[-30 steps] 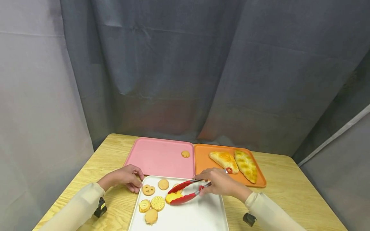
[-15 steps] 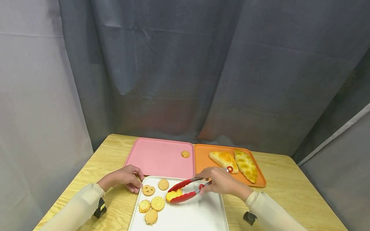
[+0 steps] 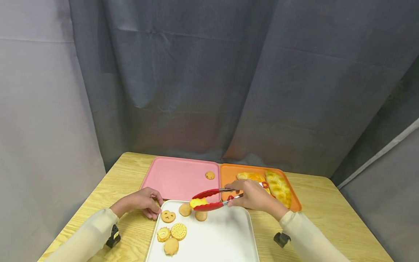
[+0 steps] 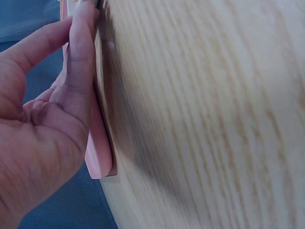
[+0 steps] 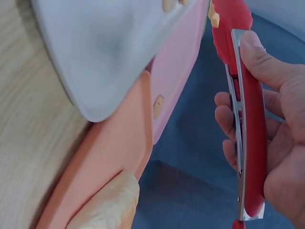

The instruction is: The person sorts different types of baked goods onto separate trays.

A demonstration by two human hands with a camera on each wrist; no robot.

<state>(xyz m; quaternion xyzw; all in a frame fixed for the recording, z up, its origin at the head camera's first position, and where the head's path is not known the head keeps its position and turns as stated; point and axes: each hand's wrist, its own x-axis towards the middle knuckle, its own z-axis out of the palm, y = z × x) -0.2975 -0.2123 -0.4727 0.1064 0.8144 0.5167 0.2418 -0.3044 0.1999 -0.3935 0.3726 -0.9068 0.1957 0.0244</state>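
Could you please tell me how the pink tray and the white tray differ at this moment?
The pink tray lies farther from the person; the white tray lies nearest. The pink tray holds one small cookie; the white tray holds six. The left hand touches the white tray's corner; nothing grips the pink one. Both are flat, rectangular, on the wooden table.

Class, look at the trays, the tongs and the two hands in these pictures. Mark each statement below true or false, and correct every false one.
1. The right hand holds red tongs. True.
2. The tongs clamp a yellow biscuit. True.
3. The pink tray holds two bread loaves. False: it holds one small cookie; the loaves lie on the orange tray.
4. The left hand lifts a biscuit. False: it rests at the white tray corner, holding none.
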